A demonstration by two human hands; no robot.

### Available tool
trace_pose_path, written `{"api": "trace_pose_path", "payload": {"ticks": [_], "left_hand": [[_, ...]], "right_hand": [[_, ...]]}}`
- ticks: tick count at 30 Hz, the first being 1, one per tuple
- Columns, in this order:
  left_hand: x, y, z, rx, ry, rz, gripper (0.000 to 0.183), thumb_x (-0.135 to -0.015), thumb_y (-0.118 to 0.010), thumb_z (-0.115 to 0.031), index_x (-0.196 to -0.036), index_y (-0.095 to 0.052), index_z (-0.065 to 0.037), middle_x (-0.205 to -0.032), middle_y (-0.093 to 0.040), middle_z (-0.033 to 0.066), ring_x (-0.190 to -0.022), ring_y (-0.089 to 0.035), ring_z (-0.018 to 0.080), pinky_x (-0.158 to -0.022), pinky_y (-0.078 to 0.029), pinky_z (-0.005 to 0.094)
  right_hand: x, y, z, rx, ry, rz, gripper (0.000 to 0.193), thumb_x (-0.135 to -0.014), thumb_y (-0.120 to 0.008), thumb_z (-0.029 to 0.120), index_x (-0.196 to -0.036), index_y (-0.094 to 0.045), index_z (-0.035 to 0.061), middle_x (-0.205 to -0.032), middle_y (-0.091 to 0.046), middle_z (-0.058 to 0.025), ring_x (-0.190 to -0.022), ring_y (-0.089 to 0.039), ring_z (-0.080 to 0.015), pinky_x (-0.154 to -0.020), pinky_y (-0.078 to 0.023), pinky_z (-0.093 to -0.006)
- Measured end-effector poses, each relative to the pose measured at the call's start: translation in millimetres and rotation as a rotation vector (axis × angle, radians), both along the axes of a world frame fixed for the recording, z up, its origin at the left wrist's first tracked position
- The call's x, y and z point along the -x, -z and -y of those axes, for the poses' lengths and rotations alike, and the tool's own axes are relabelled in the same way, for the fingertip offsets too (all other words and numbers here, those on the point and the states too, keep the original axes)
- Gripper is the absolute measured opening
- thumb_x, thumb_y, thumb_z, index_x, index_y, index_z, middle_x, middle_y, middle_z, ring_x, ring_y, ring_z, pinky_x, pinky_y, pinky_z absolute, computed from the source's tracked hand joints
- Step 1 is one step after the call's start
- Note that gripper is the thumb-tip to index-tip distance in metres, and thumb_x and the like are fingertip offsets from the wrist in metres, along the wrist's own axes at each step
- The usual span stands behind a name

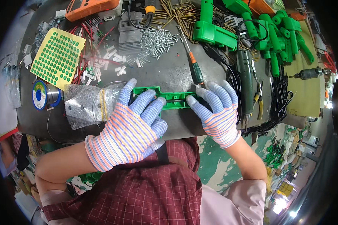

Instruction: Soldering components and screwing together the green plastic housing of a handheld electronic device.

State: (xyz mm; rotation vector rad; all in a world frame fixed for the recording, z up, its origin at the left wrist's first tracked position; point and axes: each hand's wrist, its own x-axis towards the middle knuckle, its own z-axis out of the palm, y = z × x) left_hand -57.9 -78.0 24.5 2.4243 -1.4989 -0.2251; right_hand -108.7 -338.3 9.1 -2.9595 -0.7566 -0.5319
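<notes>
A long green plastic housing half [172, 106] lies near the table's front edge, its ribbed inside facing up. A short black strip, perhaps cable, runs along its middle. My left hand [125, 131], in a striped knit glove, lies over the left part with its fingers closed on it, hiding some of the interior. At the right end, my right hand [219, 112], gloved alike, grips the housing between thumb and fingers. Just beyond that hand lies a screwdriver [197, 73] with a green and orange handle, its shaft pointing away.
Silver screws [157, 41] and longer brass-coloured screws [174, 15] are heaped behind. Green housings [279, 37] pile up at far right. An electric screwdriver [245, 82], pliers [259, 99] and black cables [278, 105] lie right. Left are a sticker sheet [58, 56], solder spool [45, 95] and clear plastic packet [84, 107].
</notes>
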Motion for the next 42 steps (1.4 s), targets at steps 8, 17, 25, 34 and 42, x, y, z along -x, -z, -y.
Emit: {"api": "trace_pose_path", "payload": {"ticks": [8, 17, 25, 34, 42], "left_hand": [[1, 3, -5, 0.030, -0.014, 0.009, 0.039, -0.072, -0.070, -0.048, -0.088, -0.067, -0.012, -0.128, -0.061, 0.0165, -0.126, -0.051, 0.0384, -0.113, -0.020, 0.0709], [3, 3, -4, 0.028, 0.006, 0.048, 0.044, -0.077, -0.066, -0.050, -0.096, -0.068, -0.010, -0.134, -0.057, 0.0171, -0.129, -0.049, 0.0378, -0.114, -0.019, 0.0684], [5, 4, -9, 0.022, -0.011, 0.050, 0.044, -0.079, -0.064, -0.051, -0.098, -0.068, -0.011, -0.136, -0.056, 0.0174, -0.131, -0.048, 0.0381, -0.114, -0.019, 0.0683], [4, 13, -8, 0.099, -0.030, 0.024, 0.042, -0.075, -0.068, -0.049, -0.093, -0.067, -0.011, -0.132, -0.058, 0.0175, -0.127, -0.050, 0.0384, -0.113, -0.020, 0.0684], [2, 10, -6, 0.067, -0.015, 0.017, 0.041, -0.073, -0.069, -0.048, -0.091, -0.068, -0.010, -0.130, -0.060, 0.0178, -0.128, -0.049, 0.0383, -0.114, -0.020, 0.0691]], "right_hand": [[-23, -42, 9, -0.044, -0.006, -0.335, 0.047, -0.071, -0.065, 0.005, -0.114, -0.072, 0.0236, -0.123, -0.063, -0.0095, -0.116, -0.056, -0.0351, -0.103, -0.043, -0.0490], [-205, -45, 59, 0.685, 0.006, 0.007, 0.062, -0.078, -0.062, -0.001, -0.133, -0.059, 0.0263, -0.141, -0.052, -0.0076, -0.135, -0.046, -0.0305, -0.112, -0.038, -0.0420], [-179, -122, 65, 0.827, 0.075, 0.021, 0.035, -0.071, -0.071, 0.011, -0.106, -0.064, 0.0116, -0.110, -0.067, -0.0085, -0.102, -0.064, -0.0292, -0.111, -0.041, -0.0425], [1, -63, 40, -1.017, 0.532, -0.240, 0.030, -0.099, -0.059, 0.032, -0.109, -0.054, 0.0040, -0.096, -0.063, -0.0100, -0.091, -0.062, -0.0181, -0.089, -0.053, -0.0325], [-2, -16, -21, -1.475, 0.222, -0.307, 0.017, -0.099, -0.060, 0.019, -0.096, -0.052, 0.0045, -0.087, -0.057, -0.0107, -0.084, -0.059, -0.0238, -0.093, -0.050, -0.0501]]}}
